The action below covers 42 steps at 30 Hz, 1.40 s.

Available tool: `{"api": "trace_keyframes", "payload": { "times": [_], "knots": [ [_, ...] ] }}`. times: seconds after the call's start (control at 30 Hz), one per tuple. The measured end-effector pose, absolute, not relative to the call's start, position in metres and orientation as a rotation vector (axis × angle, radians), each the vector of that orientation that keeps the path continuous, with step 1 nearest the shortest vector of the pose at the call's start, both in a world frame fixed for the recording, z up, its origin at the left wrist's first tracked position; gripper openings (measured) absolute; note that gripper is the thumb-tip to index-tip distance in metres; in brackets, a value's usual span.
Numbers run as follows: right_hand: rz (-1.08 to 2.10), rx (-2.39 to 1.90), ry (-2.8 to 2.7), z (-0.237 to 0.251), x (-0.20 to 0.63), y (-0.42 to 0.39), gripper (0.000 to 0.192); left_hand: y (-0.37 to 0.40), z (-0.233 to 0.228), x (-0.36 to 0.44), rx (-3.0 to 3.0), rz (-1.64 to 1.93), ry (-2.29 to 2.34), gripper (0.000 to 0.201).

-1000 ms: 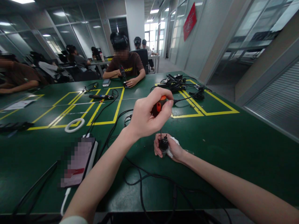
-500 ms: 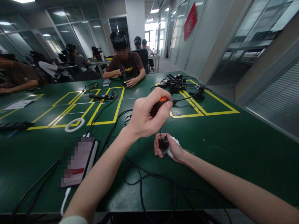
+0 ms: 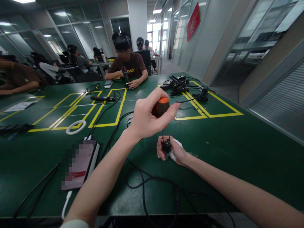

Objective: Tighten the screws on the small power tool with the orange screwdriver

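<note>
A screwdriver (image 3: 163, 106) with an orange-and-dark handle stands nearly upright at the centre of the frame, its long axis running top to bottom, butt end up and thin shaft pointing down. The left hand (image 3: 147, 117), reaching in from the lower left, has its fingers curled around the handle, the thumb lying across the near side with its tip jutting past to the right. Directly below, the right hand (image 3: 180, 154) grips a dark stepped part (image 3: 167, 147), narrow end up, with a crumpled white scrap (image 3: 177, 143) beside the thumb. The shaft drops behind the part's left side (whether its tip touches cannot be told).

Black cables (image 3: 154, 179) loop across the green table (image 3: 228, 148) at lower centre. A phone (image 3: 79, 164) lies at lower left, below a white ring (image 3: 68, 130); a dark tangle of cords (image 3: 177, 85) sits right of upper centre. At upper centre, a co-worker in a brown shirt (image 3: 139, 61) bends over a dark, downward-pointing tool (image 3: 124, 72) across the table.
</note>
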State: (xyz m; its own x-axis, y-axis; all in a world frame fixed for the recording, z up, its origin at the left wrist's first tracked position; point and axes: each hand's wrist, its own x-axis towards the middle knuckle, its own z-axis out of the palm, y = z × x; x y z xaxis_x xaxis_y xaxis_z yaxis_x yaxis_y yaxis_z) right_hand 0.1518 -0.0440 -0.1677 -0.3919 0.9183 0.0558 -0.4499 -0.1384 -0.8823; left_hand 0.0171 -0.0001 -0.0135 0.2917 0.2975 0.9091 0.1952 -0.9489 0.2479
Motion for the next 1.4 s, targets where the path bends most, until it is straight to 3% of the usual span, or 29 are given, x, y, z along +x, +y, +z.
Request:
{"api": "trace_keyframes", "payload": {
  "times": [0.27,0.47,1.4],
  "knots": [
    [1.725,-0.651,-1.077,-0.1648,0.1521,-0.0439,0.034,-0.0001,-0.0148,0.0168,2.452,1.731,0.441,0.007],
    [1.732,-0.639,-1.078,-0.1654,0.1521,-0.0440,0.032,0.0000,-0.0119,0.0157,2.476,1.764,0.419,0.024],
    [1.724,-0.651,-1.076,-0.1629,0.1500,-0.0451,0.033,0.0001,-0.0100,0.0108,2.417,1.656,0.374,0.017]
  ]
}}
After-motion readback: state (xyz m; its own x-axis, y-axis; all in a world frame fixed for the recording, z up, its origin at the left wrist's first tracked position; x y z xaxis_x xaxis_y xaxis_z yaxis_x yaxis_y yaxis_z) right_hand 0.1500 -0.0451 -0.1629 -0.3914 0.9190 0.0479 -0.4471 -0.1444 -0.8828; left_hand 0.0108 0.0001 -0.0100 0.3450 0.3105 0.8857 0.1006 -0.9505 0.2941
